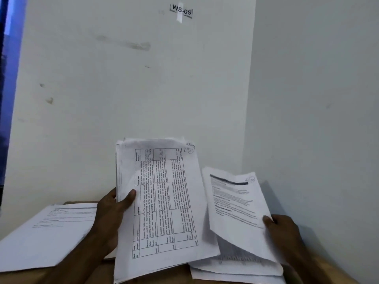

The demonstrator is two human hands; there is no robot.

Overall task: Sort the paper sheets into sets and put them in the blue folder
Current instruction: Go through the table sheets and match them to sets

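Above the desk (164, 275), both hands are raised: left (111, 214) gripping a stack (162, 201), right (282, 228) pinching a sheet (235, 210).

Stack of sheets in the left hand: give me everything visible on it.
The paper stack is several white sheets, edges slightly fanned at top and left. Its top sheet carries a printed table turned sideways and a circled handwritten mark in the upper right corner. The left hand holds it up, tilted, gripping its left edge, thumb on the front. A single sheet in the right hand is close beside it.
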